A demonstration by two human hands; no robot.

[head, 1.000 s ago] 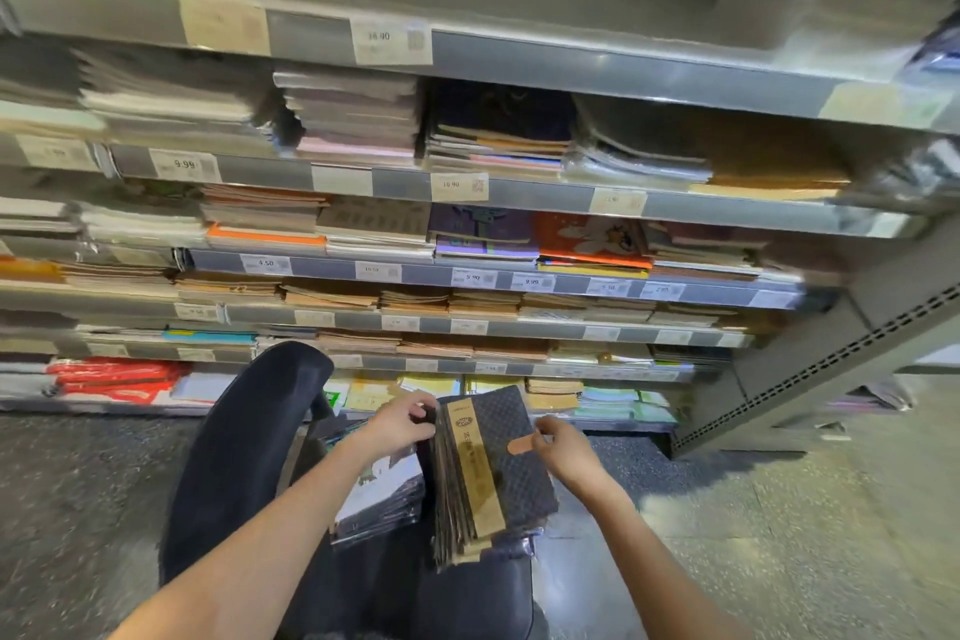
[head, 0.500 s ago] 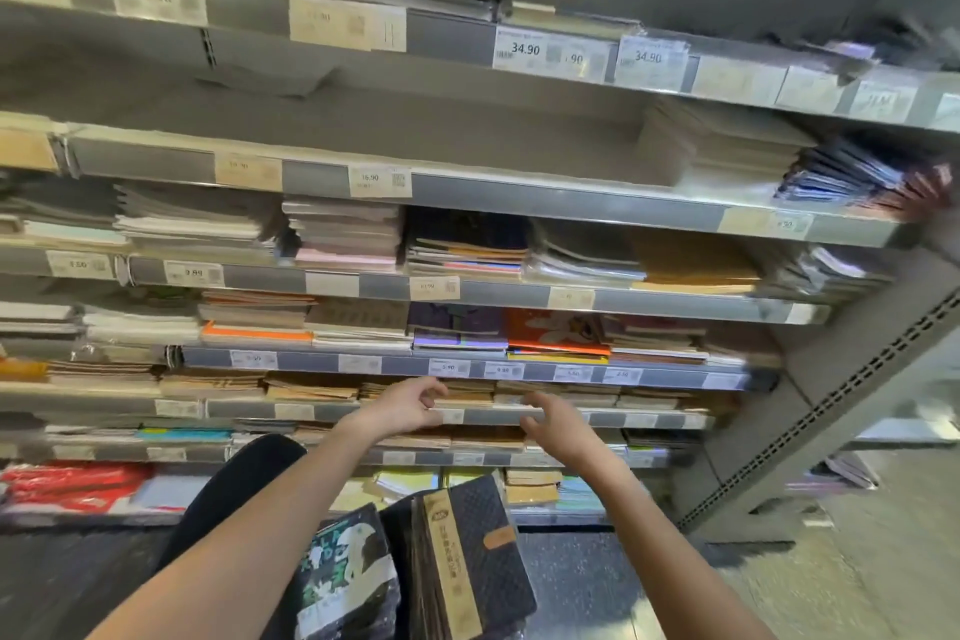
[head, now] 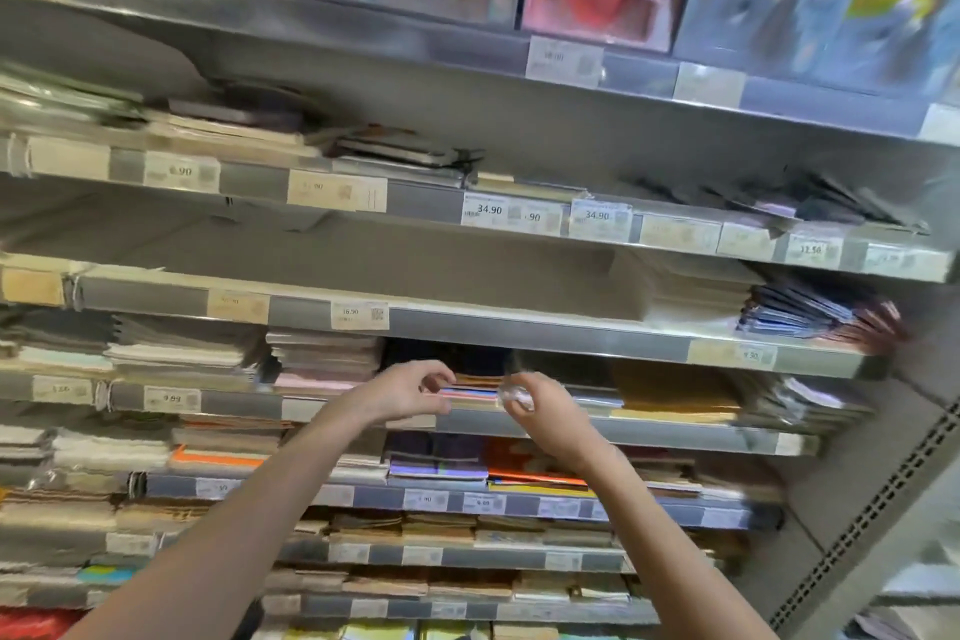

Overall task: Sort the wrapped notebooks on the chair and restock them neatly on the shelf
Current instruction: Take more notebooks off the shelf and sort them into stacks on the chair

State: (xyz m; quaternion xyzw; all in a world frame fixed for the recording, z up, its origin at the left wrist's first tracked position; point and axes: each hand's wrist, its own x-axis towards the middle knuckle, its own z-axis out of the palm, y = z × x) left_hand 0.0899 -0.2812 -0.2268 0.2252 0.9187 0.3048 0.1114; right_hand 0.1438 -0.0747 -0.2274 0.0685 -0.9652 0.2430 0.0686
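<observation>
Both my hands are raised to the metal shelf (head: pixel 675 434) at mid height. My left hand (head: pixel 410 392) hovers with loosely curled fingers and holds nothing, just left of a low stack of wrapped notebooks (head: pixel 475 386) with dark covers and coloured edges. On the stack's right side, my right hand (head: pixel 543 408) has its fingertips at a shiny bit of clear plastic wrap (head: pixel 511 394). Blur hides whether they pinch it. The chair and its notebooks are out of view.
Stacks of wrapped notebooks fill the shelves left, right and below. The level above (head: pixel 467 276) is bare on its left and middle, with a pale stack (head: pixel 691 294) at its right. A perforated shelf upright (head: pixel 883 509) slants down the right side.
My hands left the notebooks on the chair and rose to the mid-height shelf. The view tilted up, so the chair dropped out of sight.
</observation>
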